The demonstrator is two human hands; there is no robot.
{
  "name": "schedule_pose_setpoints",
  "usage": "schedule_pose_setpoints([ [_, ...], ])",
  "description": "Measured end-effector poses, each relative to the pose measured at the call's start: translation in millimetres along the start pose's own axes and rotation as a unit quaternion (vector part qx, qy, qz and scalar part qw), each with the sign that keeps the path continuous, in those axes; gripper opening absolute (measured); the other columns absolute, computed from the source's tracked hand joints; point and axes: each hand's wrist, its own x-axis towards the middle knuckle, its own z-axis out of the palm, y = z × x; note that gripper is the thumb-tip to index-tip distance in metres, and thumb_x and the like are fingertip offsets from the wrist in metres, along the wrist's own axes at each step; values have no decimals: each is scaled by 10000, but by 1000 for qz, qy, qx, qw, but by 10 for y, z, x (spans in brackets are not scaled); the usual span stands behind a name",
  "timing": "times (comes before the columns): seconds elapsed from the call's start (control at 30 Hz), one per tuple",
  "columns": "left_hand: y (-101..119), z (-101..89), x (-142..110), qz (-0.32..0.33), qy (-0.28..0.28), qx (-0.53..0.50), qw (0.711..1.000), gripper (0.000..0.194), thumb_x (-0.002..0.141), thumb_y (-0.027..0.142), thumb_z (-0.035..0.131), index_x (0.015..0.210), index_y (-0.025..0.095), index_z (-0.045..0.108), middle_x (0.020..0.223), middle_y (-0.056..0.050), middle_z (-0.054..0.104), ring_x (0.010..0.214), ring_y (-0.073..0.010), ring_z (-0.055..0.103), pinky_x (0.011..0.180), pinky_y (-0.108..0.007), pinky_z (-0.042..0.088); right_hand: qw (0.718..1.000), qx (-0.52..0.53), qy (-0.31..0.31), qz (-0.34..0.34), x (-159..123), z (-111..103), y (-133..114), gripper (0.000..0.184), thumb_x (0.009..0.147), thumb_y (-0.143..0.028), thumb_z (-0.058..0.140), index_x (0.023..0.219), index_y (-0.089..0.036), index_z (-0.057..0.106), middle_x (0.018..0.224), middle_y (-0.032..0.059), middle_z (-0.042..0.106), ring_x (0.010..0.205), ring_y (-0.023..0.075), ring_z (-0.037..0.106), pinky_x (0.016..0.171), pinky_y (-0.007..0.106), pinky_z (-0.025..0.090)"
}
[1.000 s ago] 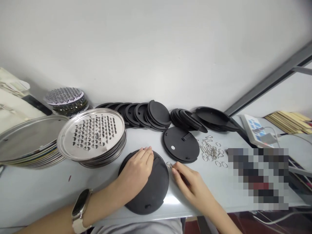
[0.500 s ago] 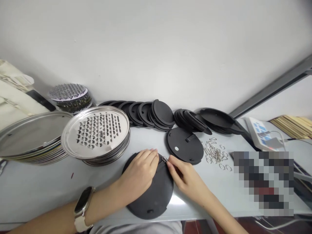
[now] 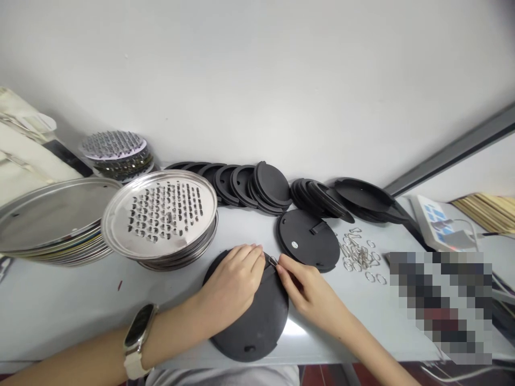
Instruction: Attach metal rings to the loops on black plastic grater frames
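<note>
My left hand (image 3: pixel 237 276) bends over a black round plate (image 3: pixel 257 332) near the table's front edge, its fingers together at the plate's far rim. The thumb is hidden beneath the palm. Between the thumb and forefinger of my right hand (image 3: pixel 303 281) is a small metal loop (image 3: pixel 273 261), pinched at the plate's far right edge. Whether the loop passes through the plate, I cannot tell. Just behind my right hand lies another black round plate (image 3: pixel 308 252) with a white sticker. To its right are scattered metal rings and clips (image 3: pixel 362 256).
Metal trays with raised teeth (image 3: pixel 156 249) are stacked at left, beside larger metal trays (image 3: pixel 60 203). Spiky discs (image 3: pixel 115 145) stand behind. Black round plates (image 3: pixel 271 185) line the wall. A power strip (image 3: pixel 428 220) and wooden pieces (image 3: pixel 485 212) lie at right, near a blurred-out patch.
The view has shifted slightly. The metal loop has turned a little in my right fingers and shows more clearly. My left hand keeps its place on the plate.
</note>
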Motion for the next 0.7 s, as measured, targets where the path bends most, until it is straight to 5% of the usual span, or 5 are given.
schedule_pose_setpoints([
  [0.7, 21, 38, 17, -6, -12, 18, 1000, 354, 820, 6, 429, 1122, 49, 609, 1147, -140, 639, 1043, -251, 566, 957, -376, 428, 991, -128, 4, -35, -29, 52, -5, 188, 961, -175, 338, 791, -228, 398, 659, -1, 540, 584, 166, 545, 546, 264, 345],
])
